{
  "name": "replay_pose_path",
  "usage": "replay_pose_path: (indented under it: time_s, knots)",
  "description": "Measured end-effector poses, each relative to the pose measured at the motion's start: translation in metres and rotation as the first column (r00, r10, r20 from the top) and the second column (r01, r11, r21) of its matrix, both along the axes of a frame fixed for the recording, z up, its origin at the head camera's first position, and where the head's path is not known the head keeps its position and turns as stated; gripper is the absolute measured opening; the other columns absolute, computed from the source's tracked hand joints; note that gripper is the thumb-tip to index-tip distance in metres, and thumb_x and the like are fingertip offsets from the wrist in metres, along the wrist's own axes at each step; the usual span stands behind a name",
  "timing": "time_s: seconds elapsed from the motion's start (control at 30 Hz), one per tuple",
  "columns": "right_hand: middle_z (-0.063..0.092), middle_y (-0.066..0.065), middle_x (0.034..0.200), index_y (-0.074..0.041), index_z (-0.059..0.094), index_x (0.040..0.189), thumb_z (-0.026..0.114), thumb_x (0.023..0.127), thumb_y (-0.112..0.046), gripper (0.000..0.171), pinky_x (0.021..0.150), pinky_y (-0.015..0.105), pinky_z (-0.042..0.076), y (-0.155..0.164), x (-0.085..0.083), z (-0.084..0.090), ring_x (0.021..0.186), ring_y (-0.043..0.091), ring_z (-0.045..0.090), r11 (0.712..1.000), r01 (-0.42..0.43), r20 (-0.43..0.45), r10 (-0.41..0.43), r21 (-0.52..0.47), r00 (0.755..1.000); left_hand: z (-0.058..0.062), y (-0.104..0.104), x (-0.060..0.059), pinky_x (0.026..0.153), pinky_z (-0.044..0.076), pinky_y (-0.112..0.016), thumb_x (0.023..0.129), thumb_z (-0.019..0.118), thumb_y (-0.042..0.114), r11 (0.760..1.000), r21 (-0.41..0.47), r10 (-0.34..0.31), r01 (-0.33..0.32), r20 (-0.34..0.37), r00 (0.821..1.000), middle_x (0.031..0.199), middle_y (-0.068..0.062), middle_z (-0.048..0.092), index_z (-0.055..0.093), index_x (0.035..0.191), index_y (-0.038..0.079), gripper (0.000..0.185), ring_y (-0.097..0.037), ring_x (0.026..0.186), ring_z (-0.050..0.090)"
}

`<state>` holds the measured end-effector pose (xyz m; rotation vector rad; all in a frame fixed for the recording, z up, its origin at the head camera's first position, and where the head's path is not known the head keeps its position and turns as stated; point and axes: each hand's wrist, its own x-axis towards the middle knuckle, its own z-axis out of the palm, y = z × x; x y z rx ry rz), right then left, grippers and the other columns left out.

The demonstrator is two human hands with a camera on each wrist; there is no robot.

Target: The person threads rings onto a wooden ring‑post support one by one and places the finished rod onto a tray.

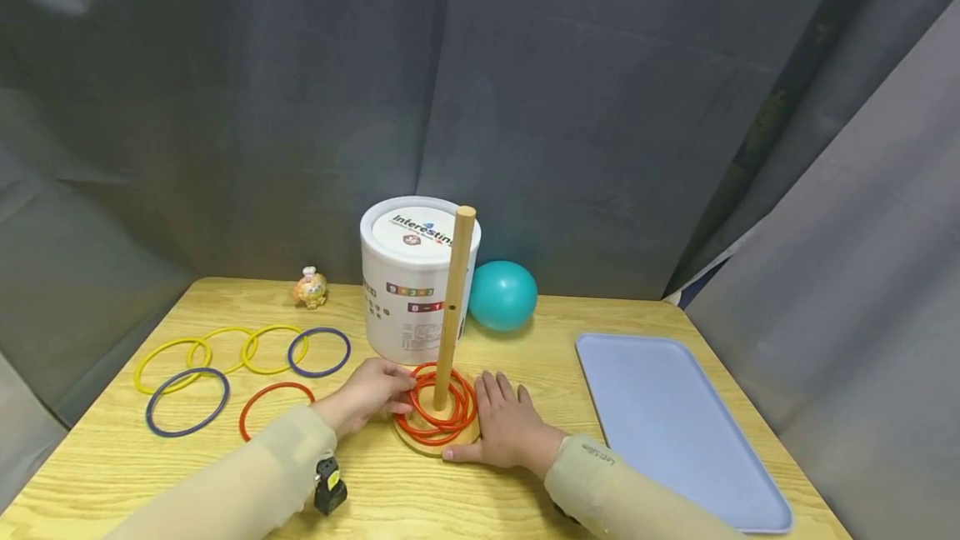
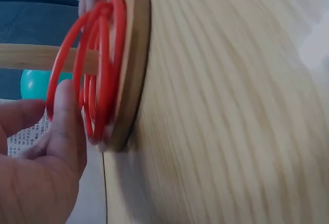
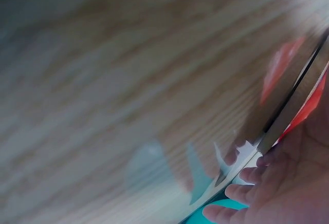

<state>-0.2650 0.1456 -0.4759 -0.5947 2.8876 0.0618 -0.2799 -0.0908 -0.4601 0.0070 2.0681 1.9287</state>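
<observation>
A wooden post stands upright on a round wooden base, with several red rings lying loosely stacked around its foot. My left hand is at the left side of this stack. In the left wrist view its thumb and fingers pinch the top red ring, which is tilted up off the others and still encircles the post. Flat beside the base on the right, my right hand has its fingers straight and touches the base's edge.
Yellow rings, two blue rings and a red ring lie on the left. Behind the post stands a white lidded bucket, beside a teal ball. A small figurine is at the back; a light-blue tray lies right.
</observation>
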Motion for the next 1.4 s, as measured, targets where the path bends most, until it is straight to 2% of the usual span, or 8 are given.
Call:
replay_pose_path:
  time_s: [0.17, 0.37, 0.6, 0.8, 0.9, 1.13, 1.27, 1.4]
  knots:
    - [0.025, 0.022, 0.166, 0.001, 0.026, 0.161, 0.046, 0.078, -0.095, 0.128, 0.118, 0.062, 0.028, 0.002, -0.005, -0.008, 0.152, 0.042, 0.023, 1.0, -0.003, -0.019, 0.003, -0.007, 1.0, -0.001, -0.009, 0.0, 0.067, 0.061, -0.027, 0.103, 0.055, 0.0, 0.996, -0.092, -0.023, 0.021, -0.027, 0.999, 0.084, -0.013, 0.064, 0.064, 0.109, -0.017, 0.019, -0.015, 0.071, 0.063]
    - [0.024, 0.022, 0.166, 0.001, 0.024, 0.162, 0.044, 0.078, -0.096, 0.13, 0.119, 0.063, 0.025, 0.002, -0.003, -0.005, 0.153, 0.041, 0.021, 1.0, -0.004, -0.008, 0.004, -0.005, 1.0, 0.011, -0.029, -0.004, 0.073, 0.062, -0.032, 0.106, 0.052, 0.005, 0.999, -0.05, -0.018, 0.014, -0.093, 0.996, 0.09, -0.015, 0.064, 0.061, 0.105, -0.014, 0.021, -0.016, 0.075, 0.066]
    - [0.023, 0.022, 0.167, 0.002, 0.024, 0.161, 0.047, 0.08, -0.093, 0.127, 0.119, 0.062, 0.026, 0.001, -0.001, 0.0, 0.153, 0.041, 0.021, 1.0, 0.0, 0.004, 0.0, -0.013, 1.0, 0.028, -0.065, -0.008, 0.082, 0.061, -0.035, 0.108, 0.053, 0.01, 0.998, -0.023, 0.054, -0.058, -0.169, 0.984, 0.103, -0.017, 0.064, 0.053, 0.127, -0.019, 0.035, -0.019, 0.088, 0.067]
    - [0.022, 0.022, 0.167, 0.002, 0.024, 0.161, 0.047, 0.079, -0.093, 0.128, 0.119, 0.063, 0.026, 0.001, -0.001, 0.0, 0.153, 0.041, 0.021, 1.0, -0.002, 0.003, 0.002, -0.012, 1.0, 0.033, -0.105, -0.006, 0.087, 0.059, -0.033, 0.107, 0.058, 0.018, 0.996, -0.034, 0.075, -0.084, -0.209, 0.975, 0.122, -0.017, 0.063, 0.047, 0.14, -0.014, 0.047, -0.016, 0.099, 0.064]
    - [0.022, 0.022, 0.167, 0.002, 0.023, 0.162, 0.046, 0.079, -0.094, 0.128, 0.119, 0.063, 0.026, 0.001, -0.003, -0.002, 0.153, 0.041, 0.021, 1.0, -0.007, 0.0, 0.007, -0.006, 1.0, 0.032, -0.126, -0.003, 0.088, 0.059, -0.034, 0.107, 0.059, 0.02, 0.995, -0.074, 0.05, -0.071, -0.251, 0.967, 0.129, -0.019, 0.061, 0.043, 0.144, -0.013, 0.052, -0.017, 0.104, 0.063]
    - [0.022, 0.022, 0.167, 0.001, 0.023, 0.162, 0.045, 0.079, -0.094, 0.128, 0.119, 0.063, 0.026, 0.001, -0.003, -0.001, 0.153, 0.041, 0.021, 1.0, -0.012, -0.001, 0.012, -0.006, 1.0, 0.024, -0.165, 0.007, 0.086, 0.059, -0.033, 0.106, 0.06, 0.015, 0.988, -0.113, 0.067, -0.104, -0.298, 0.952, 0.115, -0.008, 0.064, 0.041, 0.145, -0.015, 0.053, -0.007, 0.098, 0.064]
    - [0.022, 0.022, 0.167, 0.002, 0.024, 0.162, 0.047, 0.079, -0.093, 0.128, 0.119, 0.064, 0.026, 0.0, -0.001, 0.001, 0.153, 0.042, 0.021, 1.0, -0.007, -0.002, 0.007, -0.017, 1.0, 0.01, -0.182, 0.013, 0.088, 0.059, -0.032, 0.107, 0.058, 0.014, 0.978, -0.152, 0.09, -0.14, -0.294, 0.952, 0.118, -0.012, 0.063, 0.038, 0.145, -0.017, 0.053, -0.003, 0.097, 0.063]
    - [0.023, 0.022, 0.166, 0.002, 0.024, 0.161, 0.049, 0.079, -0.093, 0.128, 0.118, 0.064, 0.026, 0.0, 0.001, 0.002, 0.152, 0.042, 0.022, 1.0, -0.003, 0.0, 0.003, -0.027, 1.0, -0.008, -0.19, 0.018, 0.087, 0.057, -0.027, 0.106, 0.06, 0.015, 0.967, -0.203, 0.1, -0.156, -0.259, 0.961, 0.123, -0.016, 0.061, 0.037, 0.146, -0.016, 0.056, -0.002, 0.099, 0.061]
